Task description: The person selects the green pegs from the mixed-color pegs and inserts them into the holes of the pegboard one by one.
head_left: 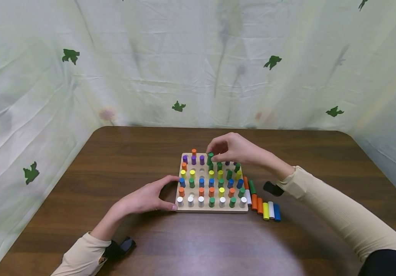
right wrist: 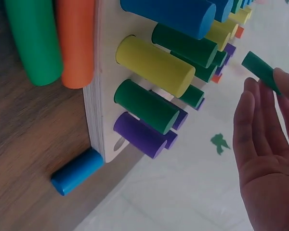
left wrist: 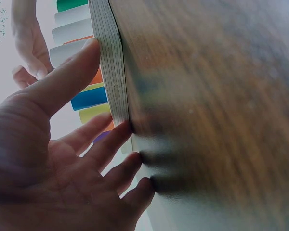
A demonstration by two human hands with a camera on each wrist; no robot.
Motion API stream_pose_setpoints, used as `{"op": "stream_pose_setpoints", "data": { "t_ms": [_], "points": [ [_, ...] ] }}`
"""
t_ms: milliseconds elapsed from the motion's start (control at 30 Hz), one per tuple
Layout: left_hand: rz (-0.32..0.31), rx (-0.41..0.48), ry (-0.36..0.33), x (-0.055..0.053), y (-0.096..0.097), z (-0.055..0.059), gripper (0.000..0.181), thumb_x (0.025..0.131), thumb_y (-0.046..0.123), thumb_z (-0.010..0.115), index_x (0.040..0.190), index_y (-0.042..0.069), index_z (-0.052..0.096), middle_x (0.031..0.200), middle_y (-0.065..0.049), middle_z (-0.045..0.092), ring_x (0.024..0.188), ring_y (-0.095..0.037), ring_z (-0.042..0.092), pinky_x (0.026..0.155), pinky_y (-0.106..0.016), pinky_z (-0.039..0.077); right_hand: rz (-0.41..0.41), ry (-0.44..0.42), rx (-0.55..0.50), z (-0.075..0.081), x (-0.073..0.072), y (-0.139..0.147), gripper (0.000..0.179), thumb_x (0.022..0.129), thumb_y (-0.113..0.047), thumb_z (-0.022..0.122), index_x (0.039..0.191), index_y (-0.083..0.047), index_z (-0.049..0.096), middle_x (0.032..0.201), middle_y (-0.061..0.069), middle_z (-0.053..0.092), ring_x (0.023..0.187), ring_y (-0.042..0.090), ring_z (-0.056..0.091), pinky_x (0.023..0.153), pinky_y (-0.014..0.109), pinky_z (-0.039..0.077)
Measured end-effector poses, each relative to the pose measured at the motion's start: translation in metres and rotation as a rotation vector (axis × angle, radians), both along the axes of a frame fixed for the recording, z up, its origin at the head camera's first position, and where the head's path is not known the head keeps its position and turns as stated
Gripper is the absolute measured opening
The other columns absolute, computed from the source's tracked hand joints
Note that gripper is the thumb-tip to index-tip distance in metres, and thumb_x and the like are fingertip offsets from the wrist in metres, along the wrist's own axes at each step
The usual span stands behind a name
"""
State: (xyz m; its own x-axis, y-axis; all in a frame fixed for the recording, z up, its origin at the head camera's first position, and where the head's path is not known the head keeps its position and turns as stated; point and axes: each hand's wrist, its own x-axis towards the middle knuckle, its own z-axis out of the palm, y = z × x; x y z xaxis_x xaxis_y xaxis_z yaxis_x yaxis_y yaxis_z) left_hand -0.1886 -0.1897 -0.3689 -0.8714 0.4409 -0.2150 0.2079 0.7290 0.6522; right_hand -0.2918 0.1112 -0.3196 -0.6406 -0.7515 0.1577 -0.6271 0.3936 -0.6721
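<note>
A wooden pegboard (head_left: 212, 210) holds rows of upright coloured pegs: white, orange, blue, yellow, green and purple. My right hand (head_left: 235, 148) is over the board's far rows, pinching a green peg (right wrist: 260, 70) between thumb and fingertips. In the head view this peg stands higher than the purple peg (head_left: 202, 160) beside it. Along the board's left side rests my left hand (head_left: 146, 197), its thumb at the near corner and its spread fingers (left wrist: 113, 142) touching the edge. Part of the back row is hidden behind the right hand.
Loose pegs lie in a group on the table right of the board, including a yellow peg (head_left: 266, 211) and a blue peg (head_left: 277, 212). Another blue peg (right wrist: 77, 171) lies near the board's far right corner. A patterned curtain (head_left: 198, 69) hangs behind the brown table (head_left: 142, 142).
</note>
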Motion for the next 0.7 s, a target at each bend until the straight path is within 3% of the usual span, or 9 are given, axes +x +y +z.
{"op": "stream_pose_setpoints", "data": {
  "t_ms": [233, 700],
  "points": [
    [-0.008, -0.004, 0.013, -0.001, -0.001, -0.001, 0.082, 0.08, 0.04, 0.081, 0.147, 0.016, 0.041, 0.15, -0.013, 0.04, 0.133, -0.031, 0.039, 0.108, -0.058, 0.028, 0.025, -0.032, 0.035, -0.005, -0.006, -0.01, 0.016, 0.088, -0.012, 0.075, 0.104, -0.011, 0.074, 0.093, -0.004, 0.071, 0.083, 0.016, 0.064, 0.07, 0.033, 0.055],
    [-0.004, 0.002, 0.011, 0.0, -0.001, -0.001, 0.081, 0.08, 0.04, 0.081, 0.147, 0.018, 0.041, 0.15, -0.012, 0.04, 0.135, -0.031, 0.038, 0.108, -0.058, 0.029, 0.058, -0.025, 0.122, -0.013, -0.01, -0.026, 0.015, 0.088, -0.006, 0.073, 0.103, -0.009, 0.074, 0.095, -0.002, 0.07, 0.086, 0.016, 0.063, 0.077, 0.029, 0.054]
  ]
}}
